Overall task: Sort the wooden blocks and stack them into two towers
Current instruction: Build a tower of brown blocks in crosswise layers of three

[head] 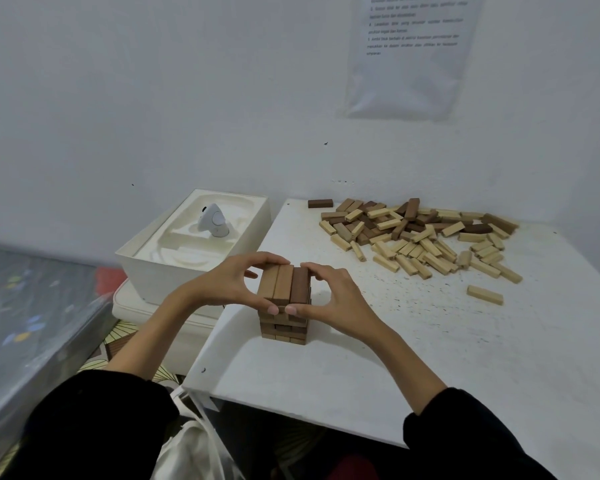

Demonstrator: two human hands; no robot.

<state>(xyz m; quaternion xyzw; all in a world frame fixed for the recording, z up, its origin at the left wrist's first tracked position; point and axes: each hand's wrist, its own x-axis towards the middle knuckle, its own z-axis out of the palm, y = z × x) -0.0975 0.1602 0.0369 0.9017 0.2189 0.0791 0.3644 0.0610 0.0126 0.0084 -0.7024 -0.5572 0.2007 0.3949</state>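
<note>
A short tower of brown wooden blocks (284, 315) stands near the left front of the white table (413, 344). Its top layer (284, 284) is three blocks laid side by side, the right one darker. My left hand (227, 284) curls around that layer from the left, fingers on its far end and thumb on its near end. My right hand (333, 296) holds it the same way from the right. A heap of loose light and dark blocks (416, 233) lies at the back of the table.
One light block (485, 294) lies alone right of the tower, and a dark one (320, 203) at the back edge. A white box (201, 240) holding a small white device (214, 221) stands left of the table. A paper sheet (409, 53) hangs on the wall.
</note>
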